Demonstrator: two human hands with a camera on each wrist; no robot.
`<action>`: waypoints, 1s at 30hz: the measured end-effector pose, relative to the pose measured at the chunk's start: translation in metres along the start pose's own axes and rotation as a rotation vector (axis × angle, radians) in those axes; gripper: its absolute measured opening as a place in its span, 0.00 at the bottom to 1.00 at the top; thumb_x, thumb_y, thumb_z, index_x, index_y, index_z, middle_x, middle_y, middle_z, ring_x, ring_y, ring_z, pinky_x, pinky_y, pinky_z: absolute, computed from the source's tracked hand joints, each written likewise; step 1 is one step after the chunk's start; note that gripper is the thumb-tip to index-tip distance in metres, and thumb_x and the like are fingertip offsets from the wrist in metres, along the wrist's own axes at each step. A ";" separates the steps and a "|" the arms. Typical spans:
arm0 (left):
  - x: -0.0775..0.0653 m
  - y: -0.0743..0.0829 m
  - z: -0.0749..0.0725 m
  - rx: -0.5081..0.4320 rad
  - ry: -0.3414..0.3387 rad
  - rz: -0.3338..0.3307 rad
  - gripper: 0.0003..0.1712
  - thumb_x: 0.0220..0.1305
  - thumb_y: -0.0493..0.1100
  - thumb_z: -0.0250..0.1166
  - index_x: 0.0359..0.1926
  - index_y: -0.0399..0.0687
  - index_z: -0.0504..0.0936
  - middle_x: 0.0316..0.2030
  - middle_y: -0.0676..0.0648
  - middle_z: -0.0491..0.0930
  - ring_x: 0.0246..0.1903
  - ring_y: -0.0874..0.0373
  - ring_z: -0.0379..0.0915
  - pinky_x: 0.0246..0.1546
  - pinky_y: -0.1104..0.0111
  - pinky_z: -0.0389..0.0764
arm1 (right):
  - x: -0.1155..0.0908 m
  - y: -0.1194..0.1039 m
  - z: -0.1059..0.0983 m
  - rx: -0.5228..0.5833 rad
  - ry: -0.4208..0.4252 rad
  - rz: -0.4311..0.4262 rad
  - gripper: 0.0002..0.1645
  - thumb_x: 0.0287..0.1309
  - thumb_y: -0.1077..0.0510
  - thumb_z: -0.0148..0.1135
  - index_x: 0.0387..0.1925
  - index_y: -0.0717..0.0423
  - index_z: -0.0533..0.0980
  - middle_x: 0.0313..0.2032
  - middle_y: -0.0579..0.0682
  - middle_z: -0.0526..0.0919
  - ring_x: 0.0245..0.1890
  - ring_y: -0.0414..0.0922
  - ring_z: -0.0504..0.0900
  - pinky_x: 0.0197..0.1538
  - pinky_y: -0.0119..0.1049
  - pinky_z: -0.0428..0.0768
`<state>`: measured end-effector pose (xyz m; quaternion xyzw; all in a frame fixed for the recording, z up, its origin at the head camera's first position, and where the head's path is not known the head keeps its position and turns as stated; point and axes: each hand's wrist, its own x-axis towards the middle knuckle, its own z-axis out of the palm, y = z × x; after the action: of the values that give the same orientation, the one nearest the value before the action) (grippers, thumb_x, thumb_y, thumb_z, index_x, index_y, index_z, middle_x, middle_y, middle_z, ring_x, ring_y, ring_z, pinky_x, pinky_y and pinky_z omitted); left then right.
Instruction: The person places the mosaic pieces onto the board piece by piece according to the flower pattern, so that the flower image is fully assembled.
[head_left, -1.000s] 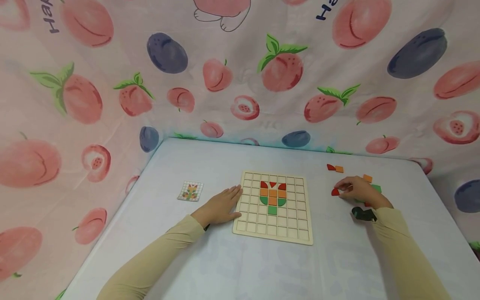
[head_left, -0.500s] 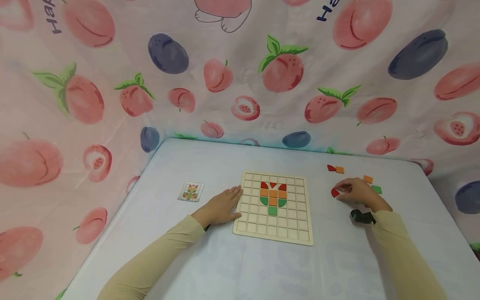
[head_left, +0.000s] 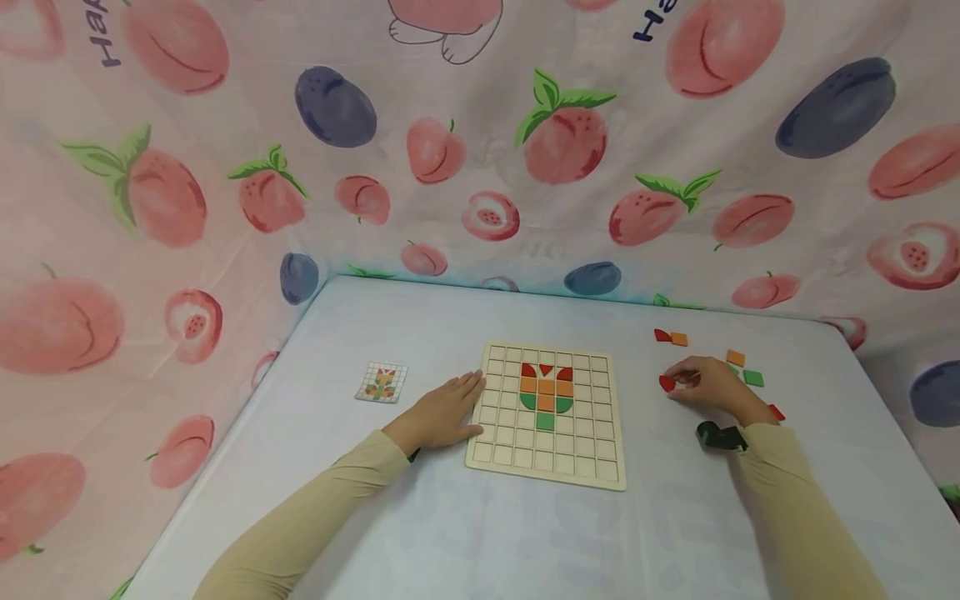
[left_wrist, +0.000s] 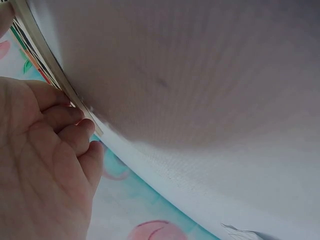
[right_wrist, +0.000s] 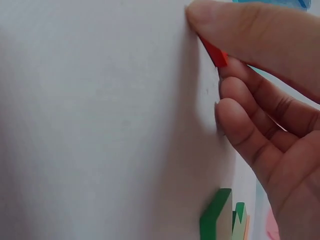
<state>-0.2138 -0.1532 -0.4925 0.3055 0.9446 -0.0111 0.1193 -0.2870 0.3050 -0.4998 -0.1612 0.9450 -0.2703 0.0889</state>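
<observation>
My left hand (head_left: 437,414) lies along the left edge of a wooden grid board (head_left: 545,477), fingers extended, fingertips on its rim. Close up, its fingertips meet the rim of the board (left_wrist: 55,72). Set in the board's cells are red, orange and green tiles (head_left: 546,387) forming a flower shape. Right of the board, my right hand (head_left: 712,387) pinches a small red tile (head_left: 666,383) between thumb and fingers. In the right wrist view, the thumb covers much of that red tile (right_wrist: 215,52), held close over the white table.
A pattern card (head_left: 382,382) lies left of the board. Beyond the right hand are a red tile (head_left: 662,335) and an orange square (head_left: 678,339). Around that hand lie another orange square (head_left: 736,357), a green square (head_left: 753,378) and a red tile (head_left: 777,412).
The red tile has turned in my right fingers, and the hand has shifted slightly. A red tile by the right wrist, hidden half a second ago, shows now. My left hand stays on the board.
</observation>
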 end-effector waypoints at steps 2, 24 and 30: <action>0.000 0.000 0.000 -0.001 0.001 0.001 0.46 0.67 0.64 0.48 0.73 0.39 0.47 0.74 0.42 0.45 0.74 0.51 0.42 0.73 0.61 0.51 | 0.000 0.001 0.000 0.001 -0.004 -0.011 0.20 0.45 0.60 0.72 0.42 0.63 0.81 0.33 0.52 0.82 0.33 0.42 0.75 0.34 0.26 0.76; 0.001 -0.002 0.002 0.002 -0.004 -0.002 0.46 0.68 0.64 0.48 0.73 0.39 0.45 0.74 0.42 0.44 0.74 0.51 0.41 0.73 0.61 0.50 | 0.003 -0.033 0.013 0.037 0.025 -0.078 0.20 0.44 0.59 0.73 0.41 0.62 0.81 0.35 0.54 0.83 0.35 0.43 0.79 0.38 0.25 0.78; 0.002 -0.002 0.004 -0.004 0.001 0.002 0.46 0.68 0.64 0.48 0.73 0.38 0.45 0.74 0.42 0.44 0.74 0.51 0.41 0.73 0.62 0.50 | 0.006 -0.053 0.026 0.052 0.013 -0.146 0.18 0.43 0.60 0.74 0.39 0.62 0.81 0.34 0.51 0.83 0.33 0.40 0.78 0.41 0.29 0.80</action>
<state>-0.2156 -0.1537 -0.4967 0.3061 0.9444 -0.0090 0.1195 -0.2727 0.2473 -0.4932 -0.2255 0.9240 -0.3014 0.0672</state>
